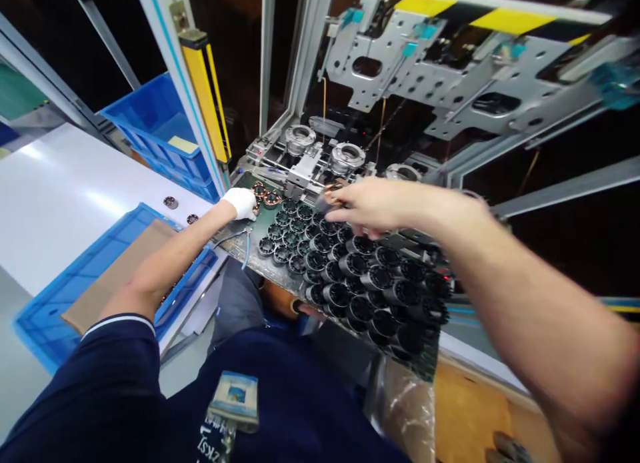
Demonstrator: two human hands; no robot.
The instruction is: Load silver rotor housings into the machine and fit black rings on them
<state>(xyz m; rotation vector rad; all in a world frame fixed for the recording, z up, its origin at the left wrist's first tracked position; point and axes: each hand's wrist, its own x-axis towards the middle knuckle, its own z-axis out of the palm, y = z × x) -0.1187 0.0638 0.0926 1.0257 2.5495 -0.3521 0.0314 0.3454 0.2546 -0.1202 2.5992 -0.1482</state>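
My left hand [241,203], in a white glove, is closed at the left end of the work surface, its fingertips on a copper-wound motor stator [256,208]. Right beside it lie more copper-wound stators [272,198]. Bare, my right hand [367,201] is pinched around another stator [330,197], grey outside with copper at the top, slightly blurred. It hangs over the back edge of several rows of black unwound stator cores [316,259], in front of the machine's round metal holders [347,157].
Blue-handled cutters [247,246] lie at the front left edge. A blue bin [155,126] stands behind a yellow sensor bar [205,96]. Left is a blue tray [45,316] with cardboard, near two loose cores [171,202]. A striped machine head [480,16] overhangs the holders.
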